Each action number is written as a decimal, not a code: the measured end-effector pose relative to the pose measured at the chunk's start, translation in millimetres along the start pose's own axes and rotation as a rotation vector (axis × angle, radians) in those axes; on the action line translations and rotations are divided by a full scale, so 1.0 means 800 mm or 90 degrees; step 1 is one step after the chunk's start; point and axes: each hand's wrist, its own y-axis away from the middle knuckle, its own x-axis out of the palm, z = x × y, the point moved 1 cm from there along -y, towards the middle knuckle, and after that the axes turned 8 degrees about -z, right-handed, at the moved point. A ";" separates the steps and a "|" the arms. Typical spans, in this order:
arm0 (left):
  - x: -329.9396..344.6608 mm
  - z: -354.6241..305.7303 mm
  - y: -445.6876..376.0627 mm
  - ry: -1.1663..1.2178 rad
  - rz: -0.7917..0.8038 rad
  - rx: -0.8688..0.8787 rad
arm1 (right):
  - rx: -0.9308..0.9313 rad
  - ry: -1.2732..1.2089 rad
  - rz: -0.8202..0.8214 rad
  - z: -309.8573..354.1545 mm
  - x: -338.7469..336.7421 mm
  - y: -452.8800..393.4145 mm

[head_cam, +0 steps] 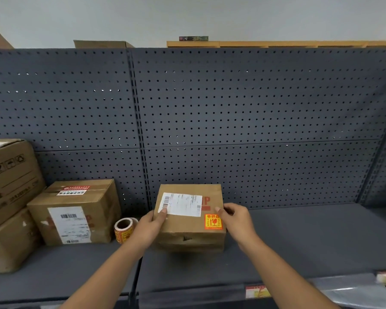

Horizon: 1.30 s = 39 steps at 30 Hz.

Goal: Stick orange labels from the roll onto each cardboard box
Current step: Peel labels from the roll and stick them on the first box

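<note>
A small cardboard box (187, 226) sits on the grey shelf (310, 241), with a white shipping slip and an orange label (213, 221) stuck on its top near the right edge. My left hand (149, 226) grips the box's left side, thumb on the white slip. My right hand (236, 219) grips the right side, thumb beside the orange label. The roll of orange labels (124, 229) lies on the shelf just left of my left hand.
A medium cardboard box (76, 212) with a white slip stands left of the roll. Two larger stacked boxes (7, 197) fill the far left. A dark pegboard wall (232, 119) backs the shelf. Price tags (256, 291) hang on the front edge.
</note>
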 end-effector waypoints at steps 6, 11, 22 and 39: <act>-0.006 0.018 0.018 0.063 0.046 0.132 | -0.062 -0.092 -0.002 0.005 -0.019 0.013; 0.001 0.039 0.026 0.052 0.032 0.174 | -0.083 -0.081 -0.021 -0.017 -0.024 0.036; 0.012 0.068 0.045 0.114 0.022 0.094 | -0.119 0.045 -0.004 -0.066 -0.029 0.058; 0.022 -0.028 0.016 0.225 -0.103 -0.081 | 0.035 -0.092 -0.005 0.023 -0.001 0.030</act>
